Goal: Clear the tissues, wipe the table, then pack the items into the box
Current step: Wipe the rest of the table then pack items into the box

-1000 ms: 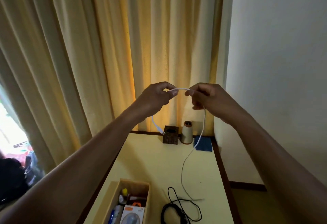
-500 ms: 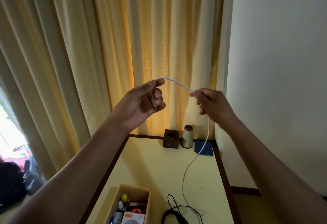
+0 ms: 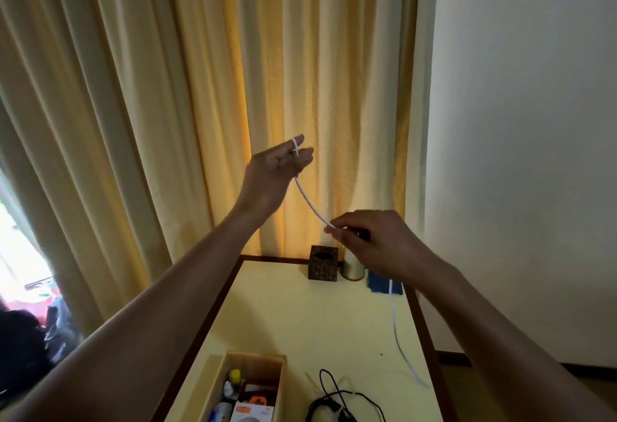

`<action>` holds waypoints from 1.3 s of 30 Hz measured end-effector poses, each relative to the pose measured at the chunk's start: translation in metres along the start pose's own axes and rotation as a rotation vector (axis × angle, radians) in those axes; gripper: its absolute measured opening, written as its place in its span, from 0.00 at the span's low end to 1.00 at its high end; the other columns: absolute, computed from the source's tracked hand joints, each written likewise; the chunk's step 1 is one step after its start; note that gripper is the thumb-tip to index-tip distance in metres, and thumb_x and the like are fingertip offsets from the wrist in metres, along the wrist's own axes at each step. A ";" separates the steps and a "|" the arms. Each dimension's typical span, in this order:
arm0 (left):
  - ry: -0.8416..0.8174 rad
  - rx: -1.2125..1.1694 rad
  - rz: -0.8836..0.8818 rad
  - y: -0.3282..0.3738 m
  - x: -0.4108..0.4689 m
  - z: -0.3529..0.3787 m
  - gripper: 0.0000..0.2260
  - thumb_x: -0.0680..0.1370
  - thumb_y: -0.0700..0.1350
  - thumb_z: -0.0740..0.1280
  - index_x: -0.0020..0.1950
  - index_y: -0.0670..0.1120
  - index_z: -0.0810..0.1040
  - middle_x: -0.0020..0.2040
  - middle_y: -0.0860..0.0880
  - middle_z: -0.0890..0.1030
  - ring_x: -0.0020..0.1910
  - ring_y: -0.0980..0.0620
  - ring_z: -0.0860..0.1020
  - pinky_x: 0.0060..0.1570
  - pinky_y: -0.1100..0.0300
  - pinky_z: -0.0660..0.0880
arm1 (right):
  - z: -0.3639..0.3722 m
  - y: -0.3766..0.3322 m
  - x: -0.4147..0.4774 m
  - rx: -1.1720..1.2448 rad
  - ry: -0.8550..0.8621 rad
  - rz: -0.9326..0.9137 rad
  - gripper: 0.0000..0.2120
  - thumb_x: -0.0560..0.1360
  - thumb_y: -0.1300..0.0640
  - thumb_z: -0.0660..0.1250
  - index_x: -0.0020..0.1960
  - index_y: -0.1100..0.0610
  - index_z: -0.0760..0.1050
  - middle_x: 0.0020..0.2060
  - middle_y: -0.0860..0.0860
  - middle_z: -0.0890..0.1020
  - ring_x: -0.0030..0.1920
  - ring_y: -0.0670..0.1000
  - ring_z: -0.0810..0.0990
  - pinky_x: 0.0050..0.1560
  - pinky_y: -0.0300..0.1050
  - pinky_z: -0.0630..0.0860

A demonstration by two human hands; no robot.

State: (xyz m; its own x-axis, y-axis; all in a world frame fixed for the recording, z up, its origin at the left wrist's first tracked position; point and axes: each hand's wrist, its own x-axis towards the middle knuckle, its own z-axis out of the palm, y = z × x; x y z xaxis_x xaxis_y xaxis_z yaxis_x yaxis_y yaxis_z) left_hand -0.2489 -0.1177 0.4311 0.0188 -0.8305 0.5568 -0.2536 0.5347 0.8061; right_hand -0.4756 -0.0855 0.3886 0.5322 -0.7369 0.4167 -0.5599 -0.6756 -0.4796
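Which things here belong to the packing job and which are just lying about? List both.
Job: white cable, looped over the left hand, pinched by the right hand; black cable; wooden box.
Lying about: dark carved box; thread spool; blue cloth; curtain.

Raised left grip [image 3: 277, 171], fingers [image 3: 306, 155] straight; lower right grip [image 3: 374, 244] pinches cable [image 3: 310, 203].
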 end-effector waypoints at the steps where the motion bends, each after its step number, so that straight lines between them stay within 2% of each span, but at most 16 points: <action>1: -0.049 0.135 0.013 -0.004 -0.001 0.004 0.15 0.83 0.46 0.68 0.70 0.49 0.78 0.67 0.50 0.82 0.61 0.59 0.82 0.64 0.58 0.78 | -0.006 -0.002 0.003 -0.015 0.023 -0.011 0.13 0.83 0.46 0.64 0.61 0.49 0.82 0.48 0.42 0.83 0.45 0.41 0.80 0.48 0.41 0.79; 4: -0.228 0.306 -0.030 -0.013 -0.009 0.012 0.16 0.85 0.46 0.64 0.73 0.47 0.77 0.56 0.54 0.86 0.53 0.61 0.84 0.55 0.68 0.76 | -0.021 -0.002 0.012 -0.034 0.174 -0.033 0.10 0.83 0.49 0.65 0.60 0.49 0.83 0.43 0.43 0.82 0.42 0.42 0.78 0.45 0.41 0.75; 6: -0.324 0.279 -0.093 -0.015 -0.015 0.012 0.16 0.86 0.45 0.62 0.73 0.46 0.76 0.52 0.52 0.87 0.49 0.55 0.86 0.52 0.65 0.76 | -0.031 0.001 0.020 -0.078 0.241 -0.031 0.10 0.83 0.51 0.64 0.60 0.49 0.83 0.43 0.45 0.82 0.42 0.42 0.77 0.45 0.38 0.73; 9: -0.462 0.174 -0.142 -0.009 -0.025 0.010 0.16 0.87 0.48 0.60 0.71 0.46 0.78 0.51 0.48 0.88 0.48 0.47 0.86 0.56 0.55 0.80 | -0.041 0.006 0.026 -0.057 0.285 -0.009 0.09 0.83 0.51 0.65 0.59 0.48 0.83 0.47 0.43 0.83 0.47 0.41 0.79 0.48 0.32 0.73; 11: -0.536 0.048 -0.174 -0.004 -0.032 0.006 0.16 0.87 0.48 0.59 0.71 0.45 0.78 0.51 0.45 0.87 0.44 0.46 0.83 0.56 0.54 0.80 | -0.044 0.006 0.029 0.000 0.308 0.009 0.09 0.83 0.51 0.65 0.57 0.49 0.84 0.50 0.41 0.84 0.51 0.39 0.80 0.51 0.31 0.74; 14: -0.619 -0.137 -0.229 0.004 -0.038 0.004 0.17 0.85 0.49 0.60 0.68 0.44 0.80 0.43 0.43 0.83 0.34 0.51 0.74 0.47 0.61 0.76 | -0.048 0.007 0.027 0.079 0.319 0.068 0.08 0.82 0.49 0.67 0.55 0.47 0.85 0.49 0.37 0.85 0.51 0.36 0.80 0.52 0.32 0.74; 16: -0.644 -0.241 -0.239 0.007 -0.039 0.004 0.18 0.83 0.50 0.62 0.66 0.42 0.81 0.39 0.43 0.80 0.31 0.53 0.70 0.38 0.64 0.72 | -0.047 0.013 0.024 0.175 0.296 0.114 0.07 0.80 0.48 0.69 0.53 0.46 0.85 0.44 0.38 0.85 0.48 0.38 0.81 0.51 0.38 0.76; 19: -0.650 -0.404 -0.234 0.005 -0.040 0.003 0.16 0.83 0.50 0.62 0.63 0.43 0.83 0.37 0.45 0.78 0.28 0.56 0.68 0.34 0.64 0.69 | -0.039 0.023 0.016 0.333 0.239 0.134 0.05 0.79 0.49 0.70 0.51 0.47 0.85 0.41 0.47 0.84 0.43 0.47 0.81 0.47 0.48 0.79; 21: -0.637 -0.509 -0.223 0.001 -0.042 0.004 0.14 0.84 0.48 0.61 0.60 0.43 0.83 0.36 0.46 0.79 0.28 0.56 0.69 0.35 0.63 0.70 | -0.027 0.032 0.011 0.402 0.209 0.149 0.06 0.80 0.51 0.69 0.52 0.49 0.84 0.44 0.53 0.84 0.44 0.49 0.81 0.48 0.47 0.80; 26: -0.455 -0.776 -0.287 0.002 -0.039 0.013 0.13 0.84 0.45 0.59 0.52 0.44 0.84 0.38 0.48 0.81 0.31 0.54 0.75 0.40 0.61 0.76 | 0.020 0.047 0.003 0.431 0.135 0.229 0.09 0.84 0.53 0.62 0.55 0.47 0.81 0.43 0.47 0.83 0.48 0.49 0.82 0.56 0.52 0.80; 30: -0.265 -0.917 -0.280 0.003 -0.027 0.010 0.13 0.87 0.44 0.58 0.60 0.42 0.81 0.42 0.50 0.80 0.35 0.57 0.77 0.43 0.65 0.77 | 0.059 0.049 -0.002 0.432 0.096 0.251 0.09 0.85 0.55 0.61 0.56 0.47 0.80 0.43 0.53 0.82 0.47 0.50 0.83 0.55 0.50 0.80; 33: -0.158 -0.752 -0.226 0.001 -0.020 0.010 0.14 0.85 0.44 0.62 0.67 0.40 0.77 0.48 0.48 0.83 0.42 0.55 0.80 0.49 0.64 0.79 | 0.075 0.041 0.002 0.405 0.063 0.242 0.11 0.85 0.57 0.60 0.60 0.49 0.80 0.43 0.52 0.82 0.42 0.48 0.83 0.50 0.47 0.81; 36: -0.084 -0.339 -0.137 -0.008 -0.013 0.004 0.15 0.84 0.43 0.65 0.70 0.40 0.76 0.58 0.45 0.85 0.53 0.47 0.85 0.59 0.55 0.80 | 0.076 0.021 0.014 0.259 0.033 0.139 0.15 0.86 0.57 0.59 0.68 0.52 0.78 0.45 0.49 0.80 0.39 0.41 0.76 0.43 0.37 0.75; 38: -0.062 -0.087 -0.077 -0.015 -0.011 -0.004 0.14 0.84 0.43 0.66 0.68 0.39 0.79 0.63 0.49 0.84 0.55 0.46 0.85 0.62 0.50 0.80 | 0.068 0.006 0.023 0.157 0.026 0.067 0.15 0.86 0.57 0.59 0.69 0.55 0.77 0.49 0.50 0.81 0.41 0.42 0.76 0.44 0.38 0.72; 39: -0.065 0.016 -0.062 -0.017 -0.010 -0.008 0.13 0.84 0.43 0.66 0.66 0.39 0.81 0.65 0.51 0.83 0.54 0.47 0.86 0.61 0.52 0.80 | 0.063 0.001 0.028 0.128 0.028 0.044 0.14 0.85 0.56 0.61 0.68 0.56 0.78 0.51 0.52 0.82 0.43 0.44 0.77 0.45 0.41 0.73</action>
State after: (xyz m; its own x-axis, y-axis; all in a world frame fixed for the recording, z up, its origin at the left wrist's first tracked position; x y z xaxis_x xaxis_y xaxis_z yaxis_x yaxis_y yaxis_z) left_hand -0.2368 -0.1173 0.4137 -0.0282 -0.8704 0.4915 -0.2691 0.4802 0.8349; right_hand -0.4216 -0.1050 0.3514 0.4901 -0.7674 0.4133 -0.4960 -0.6354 -0.5918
